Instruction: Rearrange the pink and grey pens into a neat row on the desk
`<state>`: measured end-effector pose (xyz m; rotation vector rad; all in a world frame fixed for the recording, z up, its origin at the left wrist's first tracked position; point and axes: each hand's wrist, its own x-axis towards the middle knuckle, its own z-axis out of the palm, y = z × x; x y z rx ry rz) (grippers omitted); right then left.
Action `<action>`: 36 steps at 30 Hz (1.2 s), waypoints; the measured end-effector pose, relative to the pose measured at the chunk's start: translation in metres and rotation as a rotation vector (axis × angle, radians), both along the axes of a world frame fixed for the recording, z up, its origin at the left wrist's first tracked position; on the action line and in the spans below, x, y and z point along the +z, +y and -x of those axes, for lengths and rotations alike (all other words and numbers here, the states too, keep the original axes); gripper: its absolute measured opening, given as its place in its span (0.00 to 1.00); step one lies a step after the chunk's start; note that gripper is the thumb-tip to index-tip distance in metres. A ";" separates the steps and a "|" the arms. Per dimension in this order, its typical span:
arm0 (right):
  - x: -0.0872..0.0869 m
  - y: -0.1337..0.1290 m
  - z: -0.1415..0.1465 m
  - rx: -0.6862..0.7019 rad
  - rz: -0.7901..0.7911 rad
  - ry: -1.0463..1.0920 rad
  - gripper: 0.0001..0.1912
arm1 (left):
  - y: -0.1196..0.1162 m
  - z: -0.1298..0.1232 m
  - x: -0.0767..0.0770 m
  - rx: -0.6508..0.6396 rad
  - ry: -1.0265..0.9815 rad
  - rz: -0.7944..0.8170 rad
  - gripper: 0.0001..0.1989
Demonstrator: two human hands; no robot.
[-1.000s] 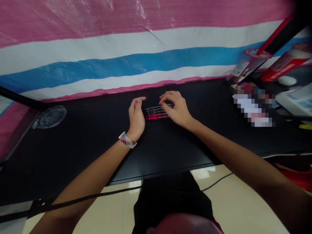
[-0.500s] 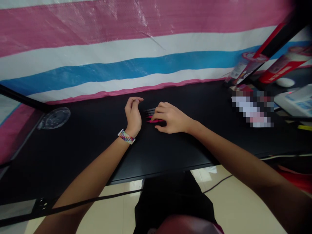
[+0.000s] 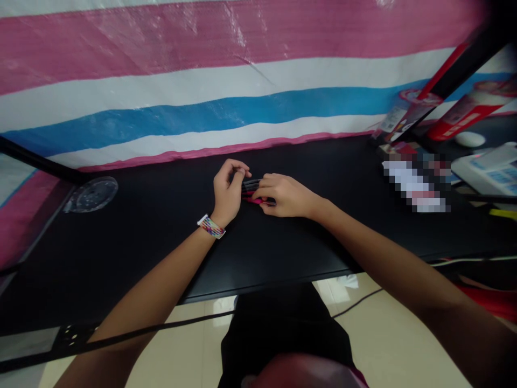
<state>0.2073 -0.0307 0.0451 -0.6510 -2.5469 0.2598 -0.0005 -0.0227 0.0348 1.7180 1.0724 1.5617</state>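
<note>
Several slim pens (image 3: 252,186), dark ones with pink ones nearest me, lie side by side on the black desk (image 3: 161,242). My right hand (image 3: 288,195) is closed over their right part, fingertips and thumb gripping the bunch; its fingers cover that end. At the other end, my left hand (image 3: 228,189) stands on its edge, palm against or very close to the pen ends. Its fingers curve loosely over them, with thumb and fingers apart and nothing gripped. A multicoloured woven band (image 3: 211,227) is round my left wrist.
A clear plastic lid (image 3: 92,194) lies at the desk's left. To the right stand a clear cup (image 3: 399,116) with a red straw, a red-and-white cup (image 3: 464,116), a white rounded object (image 3: 470,139) and a white keypad device (image 3: 490,170). A striped sheet (image 3: 202,113) hangs behind.
My left hand has moved right, up to the left ends of the pens. My right hand has stayed on them, and the bunch looks more closely gathered.
</note>
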 end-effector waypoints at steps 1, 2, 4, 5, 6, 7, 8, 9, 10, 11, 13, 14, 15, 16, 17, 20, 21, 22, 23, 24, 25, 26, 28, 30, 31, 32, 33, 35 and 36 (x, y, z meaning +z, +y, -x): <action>0.000 0.000 0.000 -0.004 0.047 0.049 0.11 | -0.001 0.001 0.001 -0.007 0.007 0.009 0.08; 0.000 0.001 -0.001 -0.012 0.109 0.116 0.11 | -0.001 0.002 0.002 -0.018 0.017 0.015 0.09; 0.001 0.003 -0.003 -0.039 0.248 0.288 0.11 | -0.002 0.004 0.004 -0.054 0.066 0.008 0.11; 0.001 0.004 -0.004 -0.060 0.320 0.378 0.11 | -0.002 0.005 0.005 -0.077 0.114 -0.007 0.12; 0.002 0.006 -0.005 -0.085 0.393 0.460 0.10 | -0.002 0.006 0.006 -0.100 0.173 -0.030 0.13; 0.003 0.008 -0.007 -0.110 0.466 0.530 0.09 | -0.001 0.007 0.007 -0.118 0.231 -0.057 0.12; 0.004 0.010 -0.008 -0.133 0.544 0.585 0.10 | 0.000 0.007 0.007 -0.130 0.277 -0.079 0.11; 0.004 0.012 -0.011 -0.152 0.619 0.625 0.12 | 0.001 0.008 0.007 -0.137 0.306 -0.091 0.10; 0.005 0.015 -0.013 -0.171 0.684 0.658 0.14 | 0.002 0.008 0.007 -0.137 0.315 -0.091 0.09; 0.005 0.018 -0.016 -0.191 0.732 0.686 0.16 | 0.003 0.009 0.006 -0.130 0.308 -0.081 0.09; 0.006 0.024 -0.022 -0.241 0.792 0.740 0.17 | 0.006 0.010 0.005 -0.095 0.271 -0.058 0.09; 0.005 0.027 -0.025 -0.263 0.817 0.769 0.16 | 0.007 0.011 0.004 -0.070 0.250 -0.053 0.09; 0.005 0.030 -0.028 -0.281 0.854 0.806 0.16 | 0.009 0.012 0.004 -0.045 0.230 -0.054 0.09; 0.004 0.033 -0.031 -0.286 0.901 0.839 0.16 | 0.011 0.013 0.003 -0.023 0.214 -0.059 0.08; 0.003 0.035 -0.033 -0.287 0.934 0.878 0.15 | 0.012 0.014 0.003 -0.008 0.204 -0.066 0.08; 0.000 0.038 -0.036 -0.271 0.984 0.939 0.16 | 0.015 0.017 0.002 -0.001 0.210 -0.077 0.07; -0.001 0.039 -0.035 -0.269 0.983 0.946 0.16 | 0.015 0.018 0.002 -0.004 0.217 -0.075 0.07; -0.001 0.039 -0.034 -0.270 0.976 0.954 0.16 | 0.015 0.018 0.003 -0.008 0.226 -0.071 0.07; -0.002 0.039 -0.033 -0.274 0.966 0.965 0.16 | 0.015 0.018 0.002 -0.014 0.235 -0.063 0.08; -0.002 0.039 -0.032 -0.278 0.954 0.979 0.16 | 0.015 0.018 0.002 -0.023 0.245 -0.055 0.09; -0.003 0.038 -0.031 -0.279 0.943 0.993 0.17 | 0.014 0.018 0.002 -0.033 0.256 -0.047 0.10; -0.003 0.038 -0.030 -0.277 0.933 1.003 0.17 | 0.014 0.018 0.001 -0.037 0.264 -0.038 0.13; -0.003 0.037 -0.029 -0.267 0.910 1.008 0.17 | 0.015 0.018 0.000 -0.028 0.259 -0.013 0.21; -0.004 0.036 -0.029 -0.257 0.892 0.997 0.17 | 0.016 0.018 -0.002 -0.018 0.227 0.027 0.29; -0.004 0.036 -0.029 -0.254 0.889 0.990 0.17 | 0.017 0.018 -0.003 -0.023 0.205 0.048 0.30; -0.004 0.036 -0.029 -0.254 0.891 0.986 0.16 | 0.018 0.018 -0.003 -0.036 0.179 0.062 0.30; -0.004 0.037 -0.029 -0.254 0.896 0.987 0.16 | 0.019 0.018 -0.003 -0.052 0.153 0.068 0.26; -0.005 0.038 -0.030 -0.259 0.911 1.006 0.17 | 0.021 0.018 -0.003 -0.083 0.103 0.050 0.16; -0.006 0.038 -0.031 -0.261 0.920 1.021 0.17 | 0.022 0.018 -0.003 -0.093 0.082 0.035 0.15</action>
